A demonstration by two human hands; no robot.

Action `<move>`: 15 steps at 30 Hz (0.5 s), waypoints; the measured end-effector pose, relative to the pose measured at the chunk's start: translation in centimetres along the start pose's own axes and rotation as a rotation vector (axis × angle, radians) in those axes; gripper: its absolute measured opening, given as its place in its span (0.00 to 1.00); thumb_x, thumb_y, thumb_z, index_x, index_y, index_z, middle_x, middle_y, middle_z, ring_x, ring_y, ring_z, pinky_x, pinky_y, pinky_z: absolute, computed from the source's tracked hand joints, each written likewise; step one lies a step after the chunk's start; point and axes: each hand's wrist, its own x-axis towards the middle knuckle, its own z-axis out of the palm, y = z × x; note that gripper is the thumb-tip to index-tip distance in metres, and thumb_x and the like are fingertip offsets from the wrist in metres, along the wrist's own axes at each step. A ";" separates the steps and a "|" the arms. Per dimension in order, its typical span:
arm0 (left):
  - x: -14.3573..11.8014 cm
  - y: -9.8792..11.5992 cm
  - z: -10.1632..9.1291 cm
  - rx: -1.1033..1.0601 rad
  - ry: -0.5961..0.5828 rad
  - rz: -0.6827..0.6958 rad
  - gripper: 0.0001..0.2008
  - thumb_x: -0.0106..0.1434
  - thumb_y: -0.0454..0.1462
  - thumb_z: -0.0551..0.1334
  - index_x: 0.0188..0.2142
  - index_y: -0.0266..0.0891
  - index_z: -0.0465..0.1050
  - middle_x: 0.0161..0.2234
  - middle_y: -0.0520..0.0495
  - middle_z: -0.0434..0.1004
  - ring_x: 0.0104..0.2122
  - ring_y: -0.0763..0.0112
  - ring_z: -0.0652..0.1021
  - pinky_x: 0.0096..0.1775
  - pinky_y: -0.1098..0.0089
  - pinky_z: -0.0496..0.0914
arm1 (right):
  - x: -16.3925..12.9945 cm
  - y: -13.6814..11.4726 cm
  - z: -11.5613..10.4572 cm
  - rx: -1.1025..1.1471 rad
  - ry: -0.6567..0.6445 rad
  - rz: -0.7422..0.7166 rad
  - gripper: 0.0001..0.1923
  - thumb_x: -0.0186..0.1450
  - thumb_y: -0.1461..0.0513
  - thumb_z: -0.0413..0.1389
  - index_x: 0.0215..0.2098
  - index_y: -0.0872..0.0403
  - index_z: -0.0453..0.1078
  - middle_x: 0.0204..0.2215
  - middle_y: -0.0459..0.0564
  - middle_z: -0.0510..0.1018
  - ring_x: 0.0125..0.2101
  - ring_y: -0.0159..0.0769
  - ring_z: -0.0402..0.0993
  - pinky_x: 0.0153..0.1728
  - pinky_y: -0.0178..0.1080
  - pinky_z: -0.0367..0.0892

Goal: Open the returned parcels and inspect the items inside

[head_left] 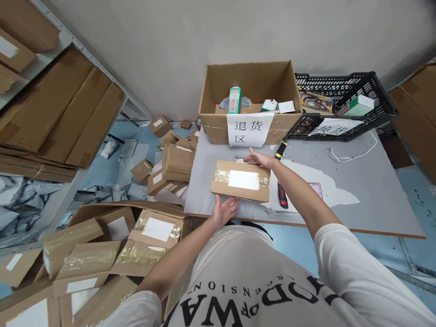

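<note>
A taped cardboard box with a white label lies on the grey table in front of me. At its near long side is my left hand, palm up with fingers spread. My right hand is at the far long side, fingers stretched out along the edge. Both hands are open and frame the box; whether they press on it I cannot tell. Right of the box lies a red and black utility knife. A tool with a yellow and black handle lies beyond my right forearm, partly hidden.
An open carton with a paper sign and small green boxes stands at the back. Beside it is a black plastic crate. A big carton of taped boxes stands left; more parcels lie on the floor. White paper covers part of the table.
</note>
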 end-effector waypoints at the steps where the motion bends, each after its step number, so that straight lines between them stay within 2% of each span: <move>1: -0.1 0.5 -0.3 0.064 0.014 -0.021 0.44 0.57 0.66 0.40 0.57 0.40 0.64 0.65 0.38 0.50 0.66 0.55 0.49 0.62 0.51 0.40 | -0.4 0.3 -0.6 0.011 0.040 -0.052 0.38 0.65 0.39 0.36 0.45 0.57 0.75 0.54 0.57 0.72 0.53 0.48 0.69 0.55 0.45 0.61; 3: -0.4 1.9 -0.7 0.253 0.043 -0.045 0.37 0.57 0.63 0.49 0.52 0.39 0.70 0.62 0.36 0.58 0.64 0.52 0.55 0.62 0.50 0.43 | -1.6 1.7 -2.2 0.056 0.134 -0.155 0.37 0.66 0.40 0.35 0.47 0.56 0.73 0.55 0.58 0.71 0.53 0.47 0.70 0.52 0.46 0.63; 5: -0.9 3.8 -0.9 0.484 0.070 0.009 0.30 0.54 0.58 0.60 0.46 0.39 0.74 0.56 0.35 0.69 0.60 0.48 0.63 0.61 0.50 0.48 | -3.4 4.2 -3.8 0.060 0.310 -0.220 0.35 0.67 0.41 0.34 0.49 0.56 0.70 0.53 0.59 0.72 0.50 0.45 0.72 0.50 0.45 0.65; 6: -1.2 4.9 -0.8 0.595 0.081 0.067 0.28 0.51 0.55 0.65 0.44 0.38 0.75 0.52 0.36 0.72 0.57 0.47 0.67 0.61 0.50 0.51 | -4.5 5.9 -4.4 0.025 0.434 -0.216 0.34 0.67 0.42 0.35 0.49 0.56 0.70 0.52 0.60 0.73 0.49 0.44 0.73 0.49 0.45 0.65; 8: -1.5 7.1 -0.5 0.773 0.147 0.230 0.27 0.48 0.51 0.69 0.44 0.37 0.75 0.47 0.36 0.76 0.53 0.46 0.71 0.59 0.50 0.56 | -6.7 9.9 -4.9 -0.197 0.695 -0.089 0.29 0.67 0.45 0.41 0.46 0.56 0.71 0.47 0.58 0.77 0.46 0.44 0.74 0.48 0.45 0.66; 9: -1.6 8.2 -0.2 0.858 0.209 0.307 0.28 0.47 0.50 0.69 0.45 0.38 0.74 0.47 0.38 0.76 0.53 0.46 0.71 0.59 0.50 0.56 | -7.7 12.1 -4.9 -0.248 0.735 -0.036 0.25 0.64 0.46 0.48 0.44 0.57 0.72 0.46 0.60 0.77 0.48 0.48 0.72 0.49 0.48 0.64; 10: -1.6 9.1 0.0 0.942 0.264 0.377 0.30 0.47 0.50 0.70 0.48 0.40 0.73 0.49 0.39 0.75 0.55 0.45 0.69 0.60 0.50 0.55 | -8.5 14.1 -4.5 -0.295 0.767 0.016 0.22 0.61 0.48 0.53 0.43 0.57 0.72 0.46 0.61 0.76 0.50 0.51 0.70 0.51 0.50 0.62; 12: -1.2 10.7 0.4 1.114 0.318 0.483 0.39 0.43 0.50 0.72 0.54 0.42 0.67 0.58 0.40 0.66 0.61 0.46 0.60 0.63 0.52 0.49 | -9.7 17.7 -3.3 -0.535 0.789 0.205 0.22 0.59 0.52 0.56 0.47 0.55 0.69 0.46 0.61 0.75 0.51 0.52 0.69 0.49 0.49 0.63; 15: 0.2 11.8 0.5 1.322 0.276 0.555 0.57 0.33 0.52 0.74 0.62 0.41 0.56 0.67 0.41 0.41 0.66 0.44 0.42 0.64 0.51 0.38 | -10.2 21.1 -1.1 -0.668 0.754 0.391 0.26 0.58 0.52 0.57 0.51 0.55 0.64 0.47 0.62 0.71 0.49 0.51 0.69 0.45 0.48 0.66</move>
